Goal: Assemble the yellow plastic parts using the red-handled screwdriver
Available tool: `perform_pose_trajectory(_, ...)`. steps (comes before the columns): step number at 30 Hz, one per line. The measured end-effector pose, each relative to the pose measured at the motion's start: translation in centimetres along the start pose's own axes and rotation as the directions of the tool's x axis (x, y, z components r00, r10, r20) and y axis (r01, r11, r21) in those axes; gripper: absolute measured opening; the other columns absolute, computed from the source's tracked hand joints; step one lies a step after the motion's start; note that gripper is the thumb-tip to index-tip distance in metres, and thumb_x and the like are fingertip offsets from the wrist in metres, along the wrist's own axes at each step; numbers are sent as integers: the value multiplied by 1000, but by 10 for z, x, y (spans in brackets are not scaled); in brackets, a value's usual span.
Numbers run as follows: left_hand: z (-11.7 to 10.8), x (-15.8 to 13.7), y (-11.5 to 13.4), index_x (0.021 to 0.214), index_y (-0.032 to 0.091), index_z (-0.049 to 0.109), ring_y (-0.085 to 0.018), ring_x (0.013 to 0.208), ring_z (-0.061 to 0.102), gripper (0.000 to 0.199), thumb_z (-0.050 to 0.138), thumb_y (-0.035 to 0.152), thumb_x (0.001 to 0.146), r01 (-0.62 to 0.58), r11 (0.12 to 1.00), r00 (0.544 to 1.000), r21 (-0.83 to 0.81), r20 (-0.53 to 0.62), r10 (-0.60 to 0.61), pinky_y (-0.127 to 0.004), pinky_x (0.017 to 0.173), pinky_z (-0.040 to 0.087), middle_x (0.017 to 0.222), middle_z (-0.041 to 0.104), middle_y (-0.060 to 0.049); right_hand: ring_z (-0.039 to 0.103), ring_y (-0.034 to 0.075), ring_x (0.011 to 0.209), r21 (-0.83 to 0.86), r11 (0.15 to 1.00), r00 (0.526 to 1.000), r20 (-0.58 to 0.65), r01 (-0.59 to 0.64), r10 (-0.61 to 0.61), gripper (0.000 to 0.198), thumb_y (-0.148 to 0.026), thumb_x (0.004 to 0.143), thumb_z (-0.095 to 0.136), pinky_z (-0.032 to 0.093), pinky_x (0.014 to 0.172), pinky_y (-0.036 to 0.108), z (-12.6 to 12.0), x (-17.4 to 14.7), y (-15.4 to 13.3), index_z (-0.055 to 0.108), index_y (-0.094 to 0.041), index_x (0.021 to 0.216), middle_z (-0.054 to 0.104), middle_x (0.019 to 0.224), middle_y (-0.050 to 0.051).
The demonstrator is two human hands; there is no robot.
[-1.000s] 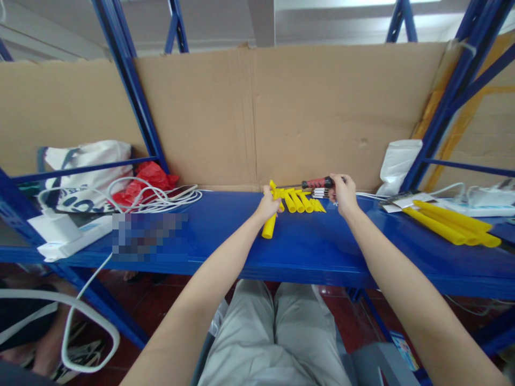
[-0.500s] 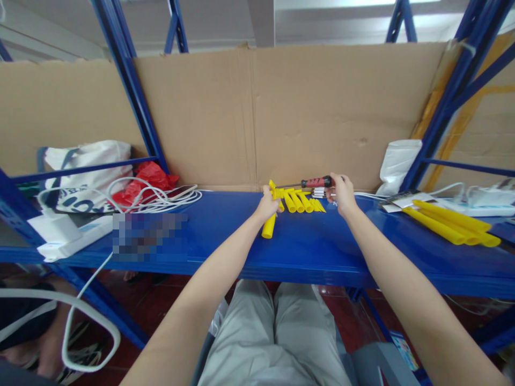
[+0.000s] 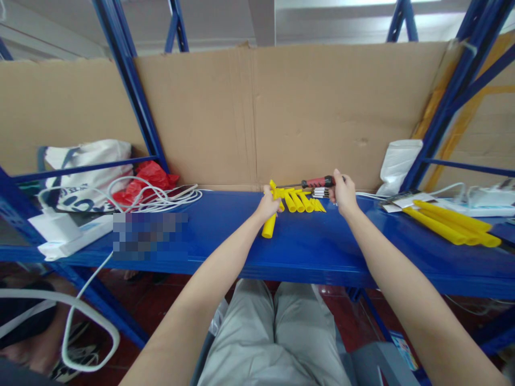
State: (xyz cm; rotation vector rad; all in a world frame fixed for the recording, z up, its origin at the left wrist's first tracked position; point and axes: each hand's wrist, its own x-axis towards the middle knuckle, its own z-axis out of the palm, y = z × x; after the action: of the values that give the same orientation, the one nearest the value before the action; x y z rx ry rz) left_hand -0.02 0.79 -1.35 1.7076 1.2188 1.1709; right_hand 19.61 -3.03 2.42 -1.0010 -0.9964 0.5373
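Observation:
My left hand (image 3: 267, 205) grips a yellow plastic tube piece (image 3: 269, 224) standing on the blue shelf (image 3: 306, 252). My right hand (image 3: 344, 194) holds a screwdriver with a red and black handle (image 3: 317, 183), its shaft pointing left toward the top of that yellow piece. Between the two hands lies a row of several short yellow tubes (image 3: 300, 201). A few small silver and black parts (image 3: 321, 192) lie just under the screwdriver handle.
Long yellow tubes (image 3: 450, 225) lie at the right by a white bag (image 3: 400, 163) and a power strip. At the left are white cables (image 3: 161, 195), a red bag (image 3: 147, 179), a white charger (image 3: 54, 228) and a printed bag. Cardboard backs the shelf; blue uprights flank it.
My right hand has shifted slightly on the screwdriver handle. The left hand and the yellow piece stay where they were.

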Motion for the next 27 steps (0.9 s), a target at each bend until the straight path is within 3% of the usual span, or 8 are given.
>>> perform_pose_trajectory(5,1,0,-1,112,21,24,-2,42,50,36,44,6,86,-19,1000,1000,-5,8,19,-13,39,38,91,59,-2,33,7,30,44,999,999,-44,-17,19,22,-37,79,58,22,30,19,1,0,-1,43,-22,73,37,41,-10)
perform_pose_trajectory(9,1,1,-3,112,21,24,-3,42,51,36,43,6,86,-18,1000,1000,0,11,18,-14,39,38,89,60,-2,38,9,30,54,998,999,3,-42,42,26,-43,79,57,22,28,20,-1,0,-1,42,-22,74,47,44,-7)
perform_pose_trajectory(12,0,1,-3,111,22,24,-2,42,51,35,44,6,86,-18,1000,1000,-11,1,18,-13,39,38,90,60,-1,32,8,27,66,996,997,52,-59,55,35,-54,79,56,20,28,20,-2,1,1,41,-22,72,39,38,-9)
perform_pose_trajectory(15,0,0,-2,109,22,25,-1,41,50,34,45,6,86,-22,1000,1000,-16,-1,22,-12,39,37,89,59,0,26,7,26,71,996,998,26,-57,55,31,-48,78,59,18,28,20,-2,2,2,42,-22,71,29,33,-11)
perform_pose_trajectory(18,0,0,-2,109,22,26,-2,41,50,33,45,7,87,-17,1000,1000,-20,5,17,-12,38,37,83,58,1,30,8,28,61,997,998,-25,-55,56,23,-36,78,60,20,28,20,-1,1,-2,44,-22,71,36,36,-10)
perform_pose_trajectory(21,0,1,-2,110,22,26,-3,40,50,33,46,8,87,-13,1000,1000,-23,6,14,-12,38,37,80,57,2,35,8,30,55,997,998,-25,-53,55,23,-38,78,58,21,28,20,0,0,-3,43,-22,70,42,40,-8)
perform_pose_trajectory(25,1,1,-3,110,22,26,-2,41,50,34,46,8,87,-8,1000,1000,-17,0,8,-11,38,37,78,57,3,30,7,27,53,998,999,3,-33,33,33,-49,79,55,20,28,20,-1,1,-1,42,-22,67,34,36,-10)
perform_pose_trajectory(27,1,1,-3,111,22,26,-2,41,50,34,45,7,86,-7,1000,1000,-13,1,7,-11,39,38,78,58,3,29,7,27,63,998,1000,-7,-24,24,32,-47,78,58,20,28,19,-1,1,0,41,-22,66,31,35,-11)
